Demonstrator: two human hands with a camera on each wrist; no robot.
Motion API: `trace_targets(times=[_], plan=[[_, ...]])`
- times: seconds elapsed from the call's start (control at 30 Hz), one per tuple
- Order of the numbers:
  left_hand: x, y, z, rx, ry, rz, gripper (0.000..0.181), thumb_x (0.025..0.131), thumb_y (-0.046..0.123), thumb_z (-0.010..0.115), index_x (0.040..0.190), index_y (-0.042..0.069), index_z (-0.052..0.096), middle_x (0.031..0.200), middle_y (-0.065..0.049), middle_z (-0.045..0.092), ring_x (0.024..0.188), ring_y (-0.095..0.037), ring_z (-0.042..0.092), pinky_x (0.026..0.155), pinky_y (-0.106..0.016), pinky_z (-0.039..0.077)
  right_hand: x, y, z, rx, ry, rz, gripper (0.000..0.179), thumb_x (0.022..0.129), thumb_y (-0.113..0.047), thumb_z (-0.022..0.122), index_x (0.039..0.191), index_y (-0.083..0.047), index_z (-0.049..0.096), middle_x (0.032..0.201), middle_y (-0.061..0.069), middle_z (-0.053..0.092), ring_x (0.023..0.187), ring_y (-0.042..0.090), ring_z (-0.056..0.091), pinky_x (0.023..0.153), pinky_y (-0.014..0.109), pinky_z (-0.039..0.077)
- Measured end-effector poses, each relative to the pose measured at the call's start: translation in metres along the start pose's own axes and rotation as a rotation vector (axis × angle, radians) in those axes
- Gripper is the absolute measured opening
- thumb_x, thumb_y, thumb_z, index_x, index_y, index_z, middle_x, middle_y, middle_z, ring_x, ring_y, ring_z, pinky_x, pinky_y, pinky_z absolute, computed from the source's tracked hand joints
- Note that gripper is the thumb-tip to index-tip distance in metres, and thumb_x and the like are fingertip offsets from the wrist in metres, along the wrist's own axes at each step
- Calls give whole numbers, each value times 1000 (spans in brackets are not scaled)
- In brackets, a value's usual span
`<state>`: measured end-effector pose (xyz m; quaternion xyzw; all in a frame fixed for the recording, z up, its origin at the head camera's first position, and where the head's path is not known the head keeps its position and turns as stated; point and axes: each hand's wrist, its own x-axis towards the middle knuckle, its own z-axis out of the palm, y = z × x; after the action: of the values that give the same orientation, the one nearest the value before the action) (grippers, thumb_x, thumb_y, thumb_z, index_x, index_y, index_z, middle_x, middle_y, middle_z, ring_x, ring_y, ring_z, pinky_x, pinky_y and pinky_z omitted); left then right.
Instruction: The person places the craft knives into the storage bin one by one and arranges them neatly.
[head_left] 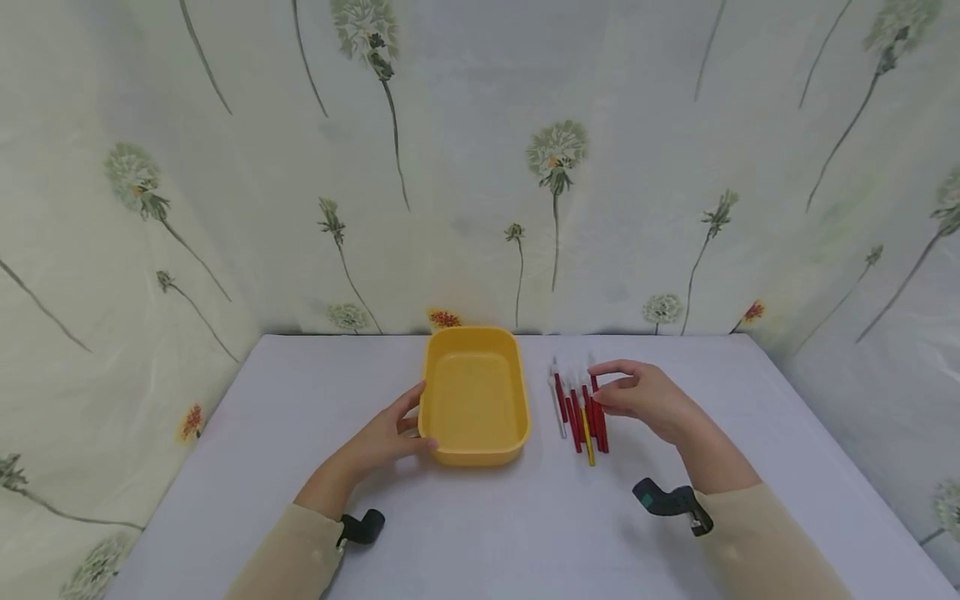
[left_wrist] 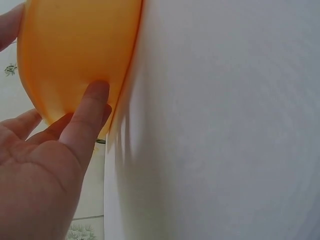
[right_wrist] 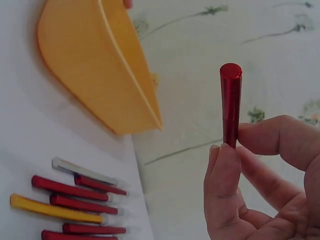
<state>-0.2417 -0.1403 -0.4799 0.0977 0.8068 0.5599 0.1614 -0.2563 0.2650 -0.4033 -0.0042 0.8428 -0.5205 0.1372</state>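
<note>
One broad pale cloth, printed with dandelions (head_left: 465,275), rises behind the yellow tub (head_left: 472,400) and runs down both sides of the scene. Beneath the tub lies a white table (head_left: 480,533), its far edge just behind the tub's back wall.

Two light sleeves come in from the near side, the left sleeve (head_left: 292,554) to the near left of the tub, the right sleeve (head_left: 765,542) to its near right. The tub itself sits upright on the table, its inside showing bare.

At the tub's left side, the left hand (head_left: 378,442) holds on with bent fingers along the outer wall and the thumb across the near-left corner. Well to the right of the tub, the right hand (head_left: 648,396) pinches a red stick (right_wrist: 231,105) between thumb and fingers, above the table; the flat end of the stick shows in the right wrist view.

Near each wrist sits a dark device: the left device (head_left: 363,527) nearer the tub's front, the right device (head_left: 667,500) farther out to its right.

Several slim sticks lie in a loose group just right of the tub: red sticks (right_wrist: 72,189) for the most part, a silvery stick (right_wrist: 82,170) on the side nearest the tub, and a yellow stick (right_wrist: 57,209) among the red ones, farther from the tub than the silvery one.
</note>
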Motion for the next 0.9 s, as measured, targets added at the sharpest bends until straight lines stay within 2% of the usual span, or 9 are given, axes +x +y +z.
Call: trace_targets(times=[0.3,0.5,0.6,0.9], plan=[[1,-3,-2,-16,-13,-3,99,82,32,85,160,28,24,163,3,29,135,-26,49,110,-54,40,8,-31,23,10,-22,5,47,93,-20,74,136,-10,58,116,17,66,106,34,66,95,42,55],[1,-4,-3,-27,-28,11,99,83,32,84,161,26,23,164,2,27,135,-26,48,111,-54,39,14,-49,37,17,-39,16,47,92,-21,75,135,-13,59,118,17,66,101,26,68,91,37,57],[0,-4,-3,-25,-24,8,100,82,34,84,160,27,23,163,3,27,135,-26,48,111,-54,38,18,-57,43,17,-44,29,45,92,-19,75,134,-15,61,118,16,66,102,27,69,91,37,57],[-1,-2,-3,-54,-33,12,102,80,32,86,160,27,23,163,3,27,137,-27,47,113,-52,37,38,-66,70,97,-94,7,43,93,-11,72,134,-9,60,123,19,64,103,25,69,93,38,55]])
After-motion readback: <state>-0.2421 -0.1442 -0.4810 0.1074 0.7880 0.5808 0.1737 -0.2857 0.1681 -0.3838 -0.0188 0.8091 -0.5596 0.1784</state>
